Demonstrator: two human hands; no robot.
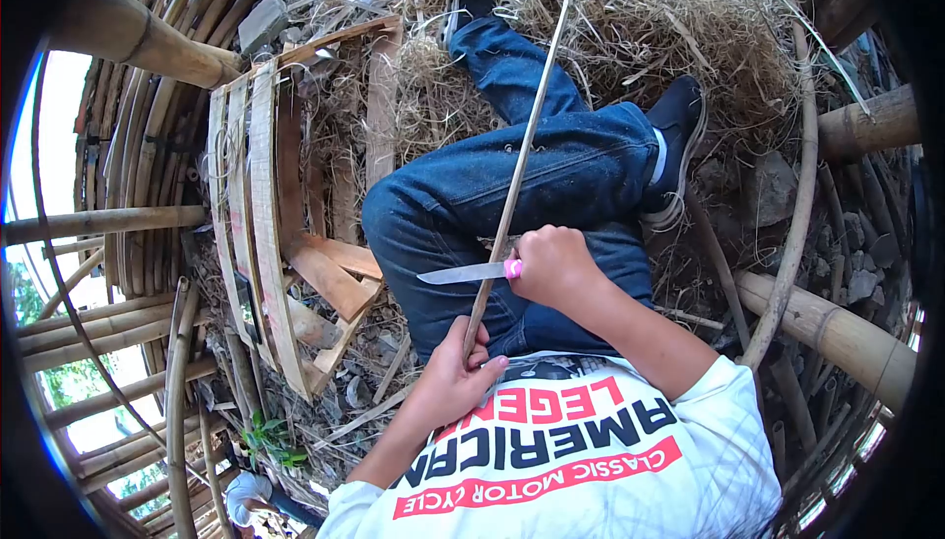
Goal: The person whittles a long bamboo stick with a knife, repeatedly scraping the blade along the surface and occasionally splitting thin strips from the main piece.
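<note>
A long, thin bamboo strip (532,126) runs up from my lap, across my jeans, toward the straw. My left hand (461,367) is wrapped round its lower end, close to my shirt. My right hand (554,261) is closed on the pink handle of a knife (463,274). The blade points left and crosses the strip a little above my left hand. Both hands are over my bent legs (492,190), which are crossed on the ground.
On the left stands a wooden crate (264,185) of pale slats. Dry straw (679,7) covers the ground ahead. Bamboo poles (827,327) and stones (773,190) lie at the right. A bamboo wall (108,224) rises at the left, with another person (246,495) at the lower left.
</note>
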